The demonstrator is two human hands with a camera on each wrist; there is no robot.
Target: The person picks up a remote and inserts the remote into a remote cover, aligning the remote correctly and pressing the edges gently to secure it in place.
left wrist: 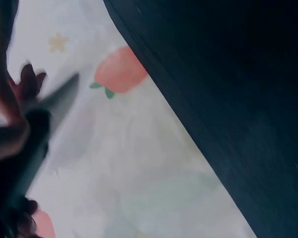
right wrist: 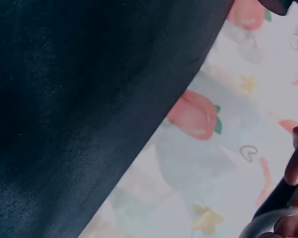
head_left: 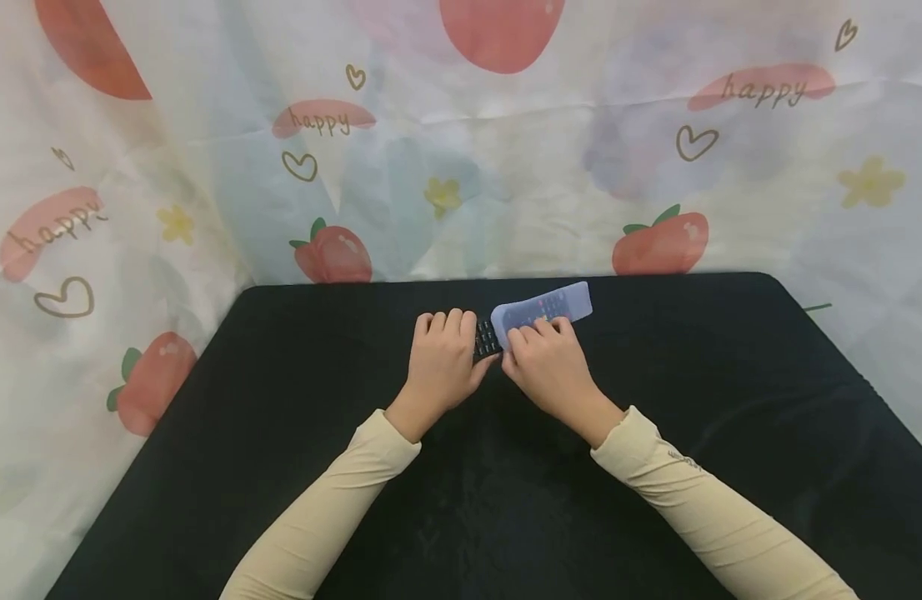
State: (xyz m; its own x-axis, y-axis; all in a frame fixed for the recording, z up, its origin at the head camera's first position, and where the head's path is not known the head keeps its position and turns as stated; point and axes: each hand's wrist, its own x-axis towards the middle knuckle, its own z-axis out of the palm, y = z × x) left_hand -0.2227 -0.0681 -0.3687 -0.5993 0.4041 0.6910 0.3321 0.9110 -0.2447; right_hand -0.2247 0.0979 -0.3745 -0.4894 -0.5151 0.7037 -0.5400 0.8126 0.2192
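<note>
Two hands work at one remote control, set near the far edge of the black worktop [head_left: 281, 467] and about midway between its left and right edges.

The left hand [head_left: 442, 362] lies with its knuckles up and its fingers curled over the bare dark end of the remote control [head_left: 487, 339] — it grips that end, where a few rows of buttons show between the two hands. In the left wrist view the same end appears only as a dark blurred shape beside the fingers [left wrist: 7, 136].

Just to the right, touching the left hand at the thumbs, the right hand [head_left: 548, 367] has its fingers bent over the open mouth of one pale bluish silicone cover [head_left: 543, 308], pinching its edge against the remote. The cover sheathes the rest of the remote and angles up toward the far right corner of the worktop; coloured buttons show faintly through it. In the right wrist view only fingertips [right wrist: 297, 168] and a curved pale rim are seen at the lower right corner, too blurred to tell more.

Both forearms wear beige sleeves [head_left: 333, 517] — two in all. Behind the far edge and along the left edge hangs one light cloth [head_left: 506, 192] printed with strawberries, hearts, yellow flowers and the word "happy".
</note>
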